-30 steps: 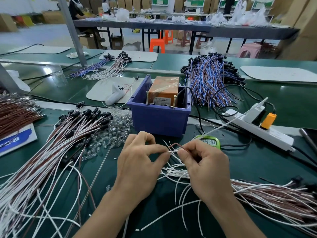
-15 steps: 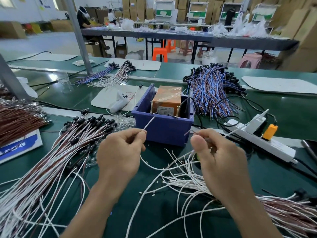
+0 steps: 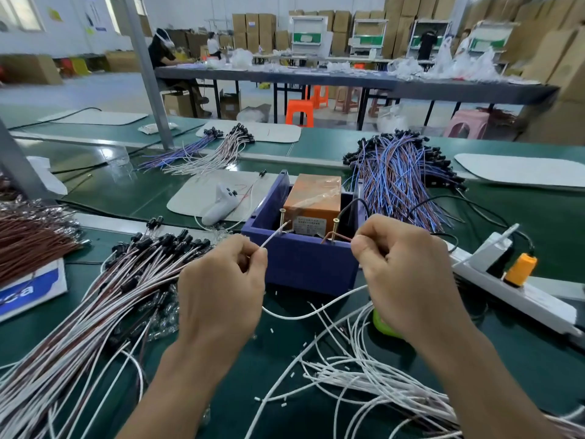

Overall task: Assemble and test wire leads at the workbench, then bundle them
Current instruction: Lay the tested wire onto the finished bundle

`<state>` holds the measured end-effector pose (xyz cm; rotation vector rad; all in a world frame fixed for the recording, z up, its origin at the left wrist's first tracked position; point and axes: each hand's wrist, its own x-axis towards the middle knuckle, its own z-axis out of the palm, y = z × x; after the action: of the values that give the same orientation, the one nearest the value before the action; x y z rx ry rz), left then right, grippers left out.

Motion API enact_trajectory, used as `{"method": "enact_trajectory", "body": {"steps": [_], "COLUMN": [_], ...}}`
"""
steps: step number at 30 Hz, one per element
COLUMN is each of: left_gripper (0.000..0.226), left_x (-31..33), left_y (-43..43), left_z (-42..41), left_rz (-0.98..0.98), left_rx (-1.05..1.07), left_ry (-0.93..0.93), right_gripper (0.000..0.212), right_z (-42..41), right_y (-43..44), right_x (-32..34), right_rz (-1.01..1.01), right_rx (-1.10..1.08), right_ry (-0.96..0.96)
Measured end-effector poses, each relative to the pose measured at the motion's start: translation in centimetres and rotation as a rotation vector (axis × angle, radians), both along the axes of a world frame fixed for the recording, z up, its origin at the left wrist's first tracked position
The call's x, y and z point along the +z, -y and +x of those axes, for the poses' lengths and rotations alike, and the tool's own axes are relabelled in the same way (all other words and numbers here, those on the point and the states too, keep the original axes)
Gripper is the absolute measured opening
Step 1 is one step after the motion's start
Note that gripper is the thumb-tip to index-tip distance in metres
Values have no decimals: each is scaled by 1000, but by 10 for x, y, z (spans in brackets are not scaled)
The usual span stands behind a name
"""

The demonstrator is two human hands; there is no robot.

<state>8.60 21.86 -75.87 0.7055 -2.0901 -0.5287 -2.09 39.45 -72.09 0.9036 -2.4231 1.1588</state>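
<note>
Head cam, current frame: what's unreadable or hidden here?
All head view.
1. Print on the label of the orange box: too small to read.
2. The green device: mostly hidden behind the right hand.
3. Whether the white wire in the left hand and the brown wire touch the brass posts: too small.
4. The wire pile at left: cut off by the frame edge.

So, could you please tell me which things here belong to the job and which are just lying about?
In use: left hand, right hand, white lead, brown lead, orange box, blue bin, loose white wires.
Lying about: white controller, blue-and-brown wire pile.
</note>
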Motion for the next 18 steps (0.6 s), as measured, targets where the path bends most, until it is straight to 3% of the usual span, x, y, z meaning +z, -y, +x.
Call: {"method": "enact_trajectory", "body": {"steps": [18], "left_gripper": [22], "left_x": [-21], "left_y": [1], "left_z": [-4], "left_rz": [-20], "left_rx": [2], "left_ry": [-62], "right_gripper": [25], "right_z": [-9], "right_y": [3], "right_x": [-10], "right_rz": [15], "right_rx": [-34], "right_ry": [73]}}
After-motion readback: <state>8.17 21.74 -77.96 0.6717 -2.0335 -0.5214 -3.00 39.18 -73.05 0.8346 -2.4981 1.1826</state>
